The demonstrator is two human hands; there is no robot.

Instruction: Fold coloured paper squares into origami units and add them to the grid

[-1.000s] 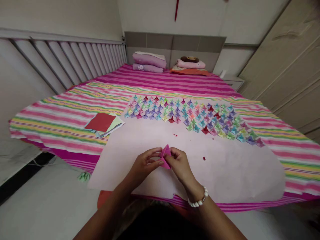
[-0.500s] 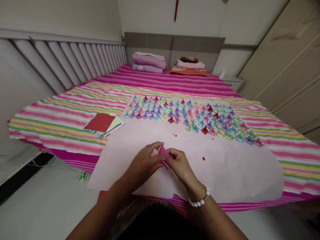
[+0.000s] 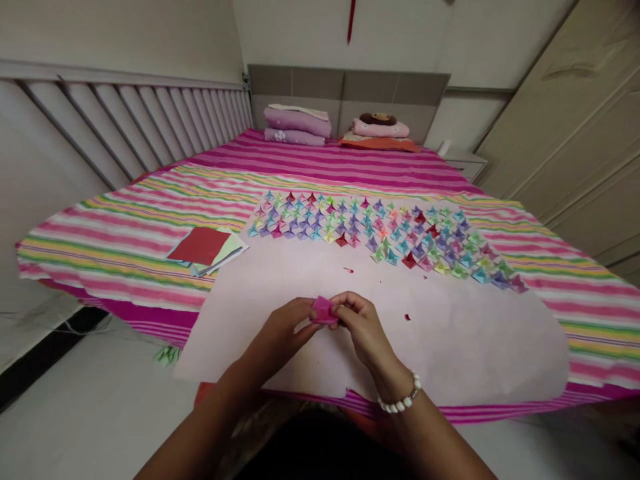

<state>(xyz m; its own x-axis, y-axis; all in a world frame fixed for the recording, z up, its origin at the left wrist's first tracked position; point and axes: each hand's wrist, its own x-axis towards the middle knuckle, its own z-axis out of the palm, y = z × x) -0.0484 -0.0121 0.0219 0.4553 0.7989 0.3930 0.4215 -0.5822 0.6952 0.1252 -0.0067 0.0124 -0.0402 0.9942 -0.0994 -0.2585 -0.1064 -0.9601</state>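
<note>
Between my two hands is a small magenta folded paper [image 3: 324, 311], held above the near part of a large pale pink sheet [image 3: 450, 340]. My left hand [image 3: 287, 323] pinches its left end between thumb and fingers. On the other end, my right hand [image 3: 359, 325] is closed with thumb and curled fingers; a white beaded bracelet [image 3: 401, 403] circles that wrist. Farther back on the sheet stand rows of small folded paper pieces [image 3: 354, 221] in many colours. A stack of square papers, with a red sheet [image 3: 200, 246] on top, lies to the left.
Tiny red scraps [image 3: 407, 317] lie on the pink sheet. Striped bedding [image 3: 125, 247] spreads under it. Folded purple bedding [image 3: 297, 123] and a pink pillow pile [image 3: 381, 129] rest by the headboard [image 3: 320, 80]. Green folded paper [image 3: 167, 355] is on the floor at left.
The magenta paper has turned from a tall, tilted position to a wider, flatter one facing me. My left fingers have shifted down to its left end; my right hand stays on the right.
</note>
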